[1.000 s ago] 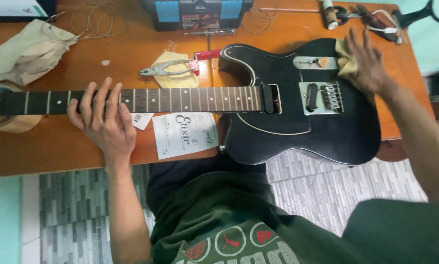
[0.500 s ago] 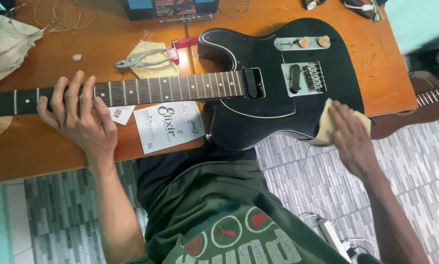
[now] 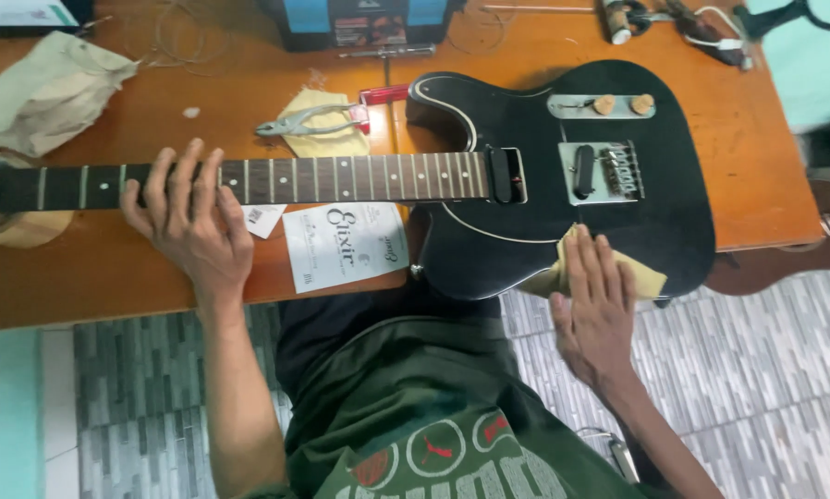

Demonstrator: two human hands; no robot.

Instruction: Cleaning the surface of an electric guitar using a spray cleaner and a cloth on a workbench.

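Note:
A black electric guitar (image 3: pixel 544 129) without strings lies flat on an orange-brown wooden table (image 3: pixel 766 166), its dark neck (image 3: pixel 360 177) pointing left. My left hand (image 3: pixel 189 222) rests over the neck with fingers spread on the fretboard. My right hand (image 3: pixel 595 310) lies flat, fingers together, pressing a pale yellow cloth (image 3: pixel 644 279) against the body's near lower edge.
Pliers (image 3: pixel 309 120) lie on a second yellow cloth beyond the neck. A white string packet (image 3: pixel 346 245) sits under the neck. A crumpled beige rag (image 3: pixel 45 92) is at the far left. A blue box (image 3: pixel 360 20), coiled wires and small tools line the back. Grey tiled floor lies below.
My right hand with the cloth went from the body's far right side down to its near lower edge, then shifted left along that edge. My left hand stayed on the neck.

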